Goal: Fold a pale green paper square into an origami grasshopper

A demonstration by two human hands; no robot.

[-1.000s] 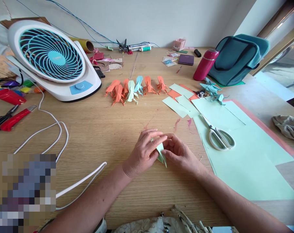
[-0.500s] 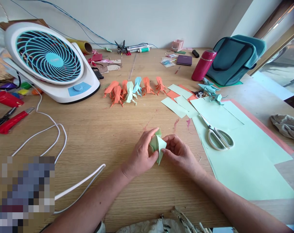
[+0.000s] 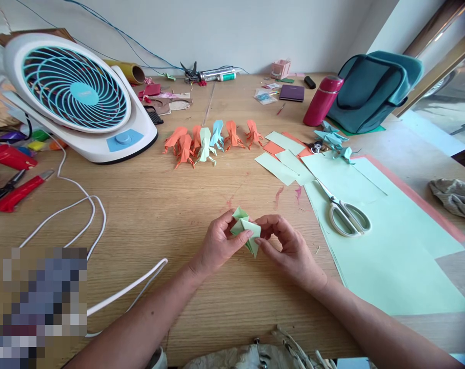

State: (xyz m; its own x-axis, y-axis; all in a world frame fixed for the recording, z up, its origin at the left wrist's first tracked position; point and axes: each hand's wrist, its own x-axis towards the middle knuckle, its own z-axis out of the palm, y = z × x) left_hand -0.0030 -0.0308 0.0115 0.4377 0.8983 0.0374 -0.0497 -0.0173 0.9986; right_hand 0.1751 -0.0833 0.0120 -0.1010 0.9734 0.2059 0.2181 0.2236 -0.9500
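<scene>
A small folded piece of light green paper [image 3: 244, 229] is held just above the wooden table [image 3: 170, 205], near its front middle. My left hand [image 3: 217, 246] pinches its left side with thumb and fingers. My right hand [image 3: 289, 251] grips its right side, fingers curled around the fold. The paper shows several pointed flaps; its lower tip points down between my hands.
A row of folded orange, green and blue paper figures [image 3: 209, 139] lies further back. Scissors [image 3: 345, 212] rest on large green paper sheets [image 3: 389, 246] at the right. A fan [image 3: 76, 95] with a white cable [image 3: 82, 205] stands left; a red flask [image 3: 321, 101] and teal bag [image 3: 374, 89] stand back right.
The folded paper was first hidden flat under my left fingers; both hands have turned it up and opened its flaps, and it now sits slightly higher and more to the left.
</scene>
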